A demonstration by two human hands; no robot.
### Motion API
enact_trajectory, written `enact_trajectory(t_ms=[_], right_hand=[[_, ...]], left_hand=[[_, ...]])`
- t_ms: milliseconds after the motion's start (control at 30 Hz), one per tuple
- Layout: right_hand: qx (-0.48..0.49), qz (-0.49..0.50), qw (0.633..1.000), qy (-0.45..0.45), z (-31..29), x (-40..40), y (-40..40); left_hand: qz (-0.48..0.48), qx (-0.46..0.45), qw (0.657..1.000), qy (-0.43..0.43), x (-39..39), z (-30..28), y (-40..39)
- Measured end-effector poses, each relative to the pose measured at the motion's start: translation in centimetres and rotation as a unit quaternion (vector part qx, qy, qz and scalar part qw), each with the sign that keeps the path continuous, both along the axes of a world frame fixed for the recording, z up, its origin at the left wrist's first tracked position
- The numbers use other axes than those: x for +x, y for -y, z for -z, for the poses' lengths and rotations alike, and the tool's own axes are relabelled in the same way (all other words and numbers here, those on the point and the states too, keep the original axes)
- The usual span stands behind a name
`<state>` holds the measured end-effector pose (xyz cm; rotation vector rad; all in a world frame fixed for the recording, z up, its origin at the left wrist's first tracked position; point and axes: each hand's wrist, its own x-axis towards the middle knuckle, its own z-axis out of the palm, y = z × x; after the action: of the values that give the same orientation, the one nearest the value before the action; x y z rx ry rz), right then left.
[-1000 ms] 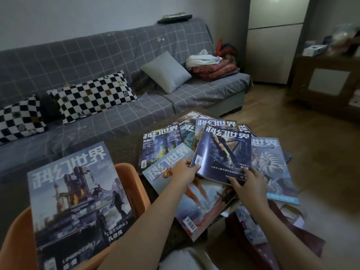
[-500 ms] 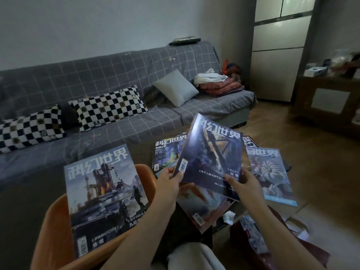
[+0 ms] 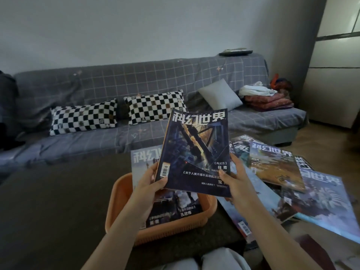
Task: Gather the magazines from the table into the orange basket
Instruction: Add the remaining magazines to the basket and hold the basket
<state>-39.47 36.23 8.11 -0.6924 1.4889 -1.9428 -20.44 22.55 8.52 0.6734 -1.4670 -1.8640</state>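
I hold a dark blue magazine [image 3: 196, 151] upright in the air above the orange basket [image 3: 116, 209]. My left hand [image 3: 151, 181] grips its lower left corner by the barcode. My right hand [image 3: 236, 179] grips its lower right edge. Another magazine [image 3: 183, 207] stands tilted inside the basket, mostly hidden behind the held one. Several more magazines [image 3: 276, 168] lie fanned out on the dark table [image 3: 58, 201] to the right, one with a pale blue cover [image 3: 327, 201] at the far right.
A grey checked sofa [image 3: 136, 90] runs behind the table, with two checkerboard cushions [image 3: 83, 116], a grey cushion [image 3: 220, 94] and folded laundry [image 3: 266, 99]. A white cabinet [image 3: 335, 75] stands at the right. My knees [image 3: 220, 260] show at the bottom edge.
Both hands lifted the dark blue magazine off the pile and carried it left, over the basket. My head turned, so the basket now sits in mid-frame.
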Motion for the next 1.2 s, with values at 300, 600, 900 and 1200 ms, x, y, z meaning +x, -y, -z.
enact_trajectory(t_ms=[300, 600, 900, 1200], right_hand=[[0.123, -0.075, 0.986, -0.08, 2.6, 2.3, 5.3], [0.175, -0.08, 0.931, -0.31, 3.9, 3.4, 6.6], [0.266, -0.01, 0.886, -0.379, 5.1, 3.9, 7.2], [0.286, -0.068, 0.902, -0.316, 5.3, 3.2, 7.8]], left_hand=[[-0.074, 0.014, 0.994, 0.085, 4.8, 2.9, 2.8], [-0.225, -0.273, 0.865, 0.356, 5.7, 5.0, 2.7], [-0.262, -0.28, 0.853, 0.354, 6.1, 5.1, 2.1], [-0.25, -0.228, 0.878, 0.338, 6.1, 5.3, 2.7]])
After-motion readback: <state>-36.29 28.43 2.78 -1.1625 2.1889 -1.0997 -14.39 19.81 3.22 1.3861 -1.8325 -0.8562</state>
